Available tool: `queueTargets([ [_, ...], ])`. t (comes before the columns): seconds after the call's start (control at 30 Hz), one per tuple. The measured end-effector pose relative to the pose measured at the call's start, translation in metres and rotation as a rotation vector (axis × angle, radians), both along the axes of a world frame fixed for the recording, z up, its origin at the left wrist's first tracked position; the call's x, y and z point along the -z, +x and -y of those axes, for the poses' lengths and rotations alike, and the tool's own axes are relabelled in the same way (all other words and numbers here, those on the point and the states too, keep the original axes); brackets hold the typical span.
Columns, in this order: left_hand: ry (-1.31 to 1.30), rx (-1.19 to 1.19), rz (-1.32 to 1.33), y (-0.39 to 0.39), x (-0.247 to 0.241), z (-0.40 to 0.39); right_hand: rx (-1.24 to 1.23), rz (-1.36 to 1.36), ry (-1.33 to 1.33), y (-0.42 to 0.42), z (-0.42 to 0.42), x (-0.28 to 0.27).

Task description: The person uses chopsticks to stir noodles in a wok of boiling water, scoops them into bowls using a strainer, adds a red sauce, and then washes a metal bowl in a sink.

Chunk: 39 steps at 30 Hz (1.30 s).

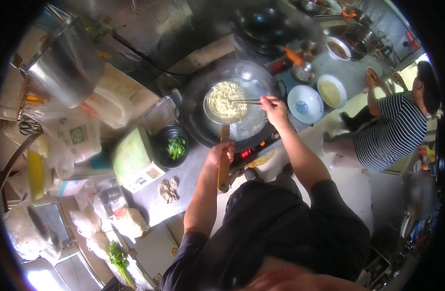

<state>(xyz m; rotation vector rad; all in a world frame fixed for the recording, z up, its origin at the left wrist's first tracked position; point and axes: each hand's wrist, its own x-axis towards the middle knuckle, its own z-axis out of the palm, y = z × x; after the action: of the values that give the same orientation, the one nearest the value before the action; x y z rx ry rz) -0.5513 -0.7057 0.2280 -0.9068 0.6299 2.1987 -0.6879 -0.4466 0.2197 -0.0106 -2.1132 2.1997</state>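
My left hand (221,153) grips the wooden handle (223,174) of a round strainer ladle. Its bowl, heaped with pale noodles (226,100), is over a large dark wok (197,123) with cloudy, foamy liquid (257,125) in it. Between the fingers of my right hand (274,112) is a pair of dark chopsticks (249,102); their tips reach into the noodles. Just right of the wok stands a white bowl with a blue pattern (305,103), nothing in it. The wok sits on an induction cooker (246,152) with a lit red display.
Leafy greens (176,146) lie in a black bowl (160,154) to the left, near a green-topped box (131,156) and a crumpled cloth (168,190). Another bowl (331,91) holds pale food at right. A person in a striped shirt (391,131) stands farther right. Behind is a second wok (262,27).
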Motion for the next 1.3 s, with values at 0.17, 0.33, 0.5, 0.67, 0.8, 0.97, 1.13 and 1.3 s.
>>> queueTargets([
  [0.17, -0.089, 0.055, -0.156, 0.004, -0.014, -0.009, 0.155, -0.028, -0.166, 0.016, -0.046, -0.043],
  [0.33, -0.359, 0.047, -0.496, 0.016, -0.043, -0.018, 0.25, -0.089, -0.261, 0.023, -0.074, -0.103],
  [0.5, -0.492, 0.119, -0.434, 0.004, -0.024, -0.026, 0.268, -0.157, -0.25, 0.032, -0.094, -0.118],
  [0.67, -0.086, -0.042, -0.22, 0.0, -0.024, -0.016, 0.296, -0.061, -0.2, 0.053, -0.094, -0.106],
  [0.8, -0.365, 0.098, -0.145, 0.011, -0.009, -0.014, 0.269, 0.005, -0.133, 0.063, -0.089, -0.082],
  [0.97, -0.501, 0.169, -0.091, 0.02, 0.021, -0.007, 0.115, -0.025, 0.168, 0.056, -0.05, -0.042],
  [1.13, -0.357, 0.208, -0.017, 0.013, 0.022, -0.011, -0.327, -0.101, 0.476, 0.037, 0.026, -0.034],
  [1.3, -0.197, 0.092, 0.004, 0.027, -0.019, -0.025, -0.31, -0.315, 0.762, 0.004, 0.064, -0.009],
])
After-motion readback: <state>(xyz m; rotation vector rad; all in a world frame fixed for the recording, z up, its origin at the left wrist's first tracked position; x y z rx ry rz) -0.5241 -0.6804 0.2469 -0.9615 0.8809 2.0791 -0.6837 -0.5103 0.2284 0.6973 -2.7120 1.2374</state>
